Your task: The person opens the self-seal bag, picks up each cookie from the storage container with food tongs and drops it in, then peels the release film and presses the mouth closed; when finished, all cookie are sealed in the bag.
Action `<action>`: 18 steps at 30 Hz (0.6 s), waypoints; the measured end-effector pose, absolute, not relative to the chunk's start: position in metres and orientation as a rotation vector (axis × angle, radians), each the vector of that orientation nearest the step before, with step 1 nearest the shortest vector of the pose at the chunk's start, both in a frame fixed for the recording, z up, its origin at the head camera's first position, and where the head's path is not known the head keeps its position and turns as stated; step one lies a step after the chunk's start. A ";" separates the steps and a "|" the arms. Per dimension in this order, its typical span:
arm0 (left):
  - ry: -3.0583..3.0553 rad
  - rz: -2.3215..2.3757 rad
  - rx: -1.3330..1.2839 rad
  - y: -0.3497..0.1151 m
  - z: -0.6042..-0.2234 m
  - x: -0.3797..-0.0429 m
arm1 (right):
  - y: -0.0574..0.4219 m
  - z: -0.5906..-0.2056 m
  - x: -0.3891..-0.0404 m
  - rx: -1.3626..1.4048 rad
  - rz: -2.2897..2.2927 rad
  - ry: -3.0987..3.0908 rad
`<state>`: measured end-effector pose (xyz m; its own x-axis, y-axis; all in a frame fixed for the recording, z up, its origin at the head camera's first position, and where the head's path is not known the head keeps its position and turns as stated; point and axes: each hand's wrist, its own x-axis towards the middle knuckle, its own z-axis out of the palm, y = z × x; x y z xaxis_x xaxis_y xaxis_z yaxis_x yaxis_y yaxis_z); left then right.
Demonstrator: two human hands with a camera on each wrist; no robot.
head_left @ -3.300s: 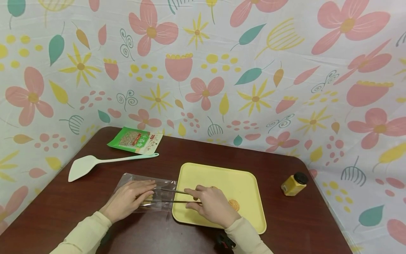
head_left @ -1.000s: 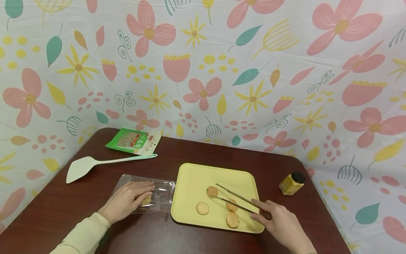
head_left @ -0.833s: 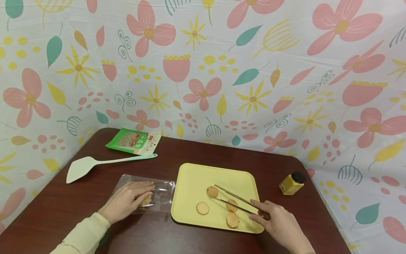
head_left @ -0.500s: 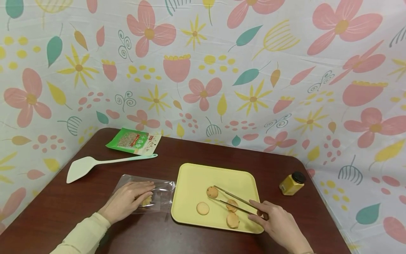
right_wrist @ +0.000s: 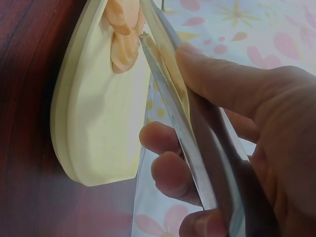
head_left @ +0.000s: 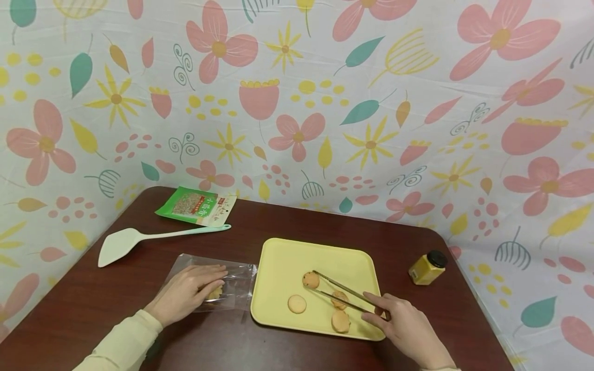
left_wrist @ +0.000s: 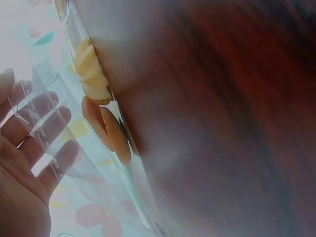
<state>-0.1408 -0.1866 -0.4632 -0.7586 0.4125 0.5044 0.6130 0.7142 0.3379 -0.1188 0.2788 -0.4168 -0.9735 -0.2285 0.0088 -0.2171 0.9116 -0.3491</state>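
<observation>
My right hand (head_left: 406,324) grips a pair of metal tongs (head_left: 343,286) over the yellow tray (head_left: 283,252). The tong tips straddle a round cookie (head_left: 311,280) near the tray's middle. Close by on the tray lie a plain cookie (head_left: 297,304) and two more toward the right, partly crossed by the tongs. My left hand (head_left: 187,291) touches a clear plastic bag (head_left: 238,275) left of the tray, fingers extended. The left wrist view shows those fingers (left_wrist: 37,123) behind the clear film, with several cookies (left_wrist: 91,71) inside the bag.
A white spatula (head_left: 125,245) and a green seasoning packet (head_left: 197,206) lie at the back left. A yellow jar with a black lid (head_left: 428,268) stands right of the tray. Flowered cloth (head_left: 297,103) rises behind the dark table (head_left: 325,216).
The right hand has drawn the tongs from the bag to the tray, on the right. Over the last second the tong tips have come nearer together about the cookie. The left hand stays put.
</observation>
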 end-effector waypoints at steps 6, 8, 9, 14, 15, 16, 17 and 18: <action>-2.535 -0.702 -0.794 -0.186 -0.463 -0.141 | 0.277 -0.416 -0.119 -0.367 -0.580 3.022; -2.536 -0.702 -0.794 -0.186 -0.463 -0.141 | 0.278 -0.416 -0.119 -0.382 -0.578 3.026; -2.536 -0.700 -0.791 -0.186 -0.464 -0.141 | 0.278 -0.416 -0.119 -0.392 -0.575 3.029; -2.535 -0.698 -0.786 -0.186 -0.464 -0.141 | 0.278 -0.417 -0.119 -0.426 -0.550 3.059; -2.536 -0.699 -0.786 -0.186 -0.464 -0.141 | 0.278 -0.417 -0.119 -0.434 -0.539 3.069; -2.535 -0.700 -0.788 -0.186 -0.464 -0.141 | 0.278 -0.418 -0.119 -0.441 -0.529 3.080; -2.536 -0.700 -0.789 -0.186 -0.464 -0.141 | 0.278 -0.418 -0.119 -0.449 -0.519 3.092; -2.535 -0.701 -0.790 -0.186 -0.464 -0.141 | 0.278 -0.418 -0.119 -0.460 -0.508 3.103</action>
<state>-0.1413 -0.1863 -0.4642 -0.7640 0.4120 0.4965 0.6086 0.7157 0.3426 -0.1190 0.2777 -0.4182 -0.9575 -0.2767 0.0816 -0.2883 0.9071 -0.3066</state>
